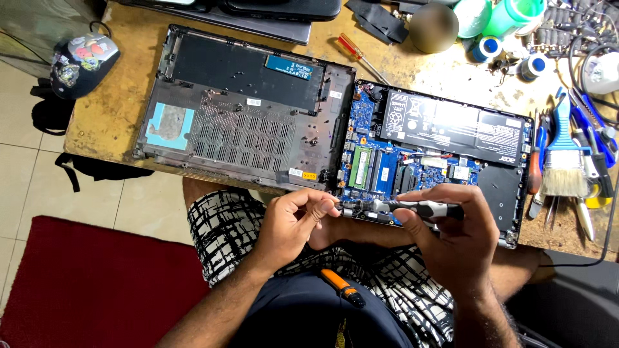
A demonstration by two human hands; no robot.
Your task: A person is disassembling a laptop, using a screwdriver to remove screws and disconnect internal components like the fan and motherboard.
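Note:
An opened laptop (pixel 503 187) lies on the wooden bench with its blue circuit board and black battery (pixel 451 125) exposed. My right hand (pixel 454 238) grips a grey and black screwdriver (pixel 403 207), held level over the laptop's near edge with its tip pointing left. My left hand (pixel 293 222) pinches the screwdriver's tip end between thumb and fingers, at the laptop's near left corner. The laptop's removed bottom cover (pixel 238 122) lies inside-up to the left of it.
A red-handled screwdriver (pixel 358 55) lies behind the cover. A paintbrush (pixel 563 161), tweezers and several tools sit at the right edge. Green containers (pixel 509 16) and solder spools stand at the back. An orange-handled tool (pixel 342 288) rests on my lap. A cap (pixel 84 61) hangs at the left.

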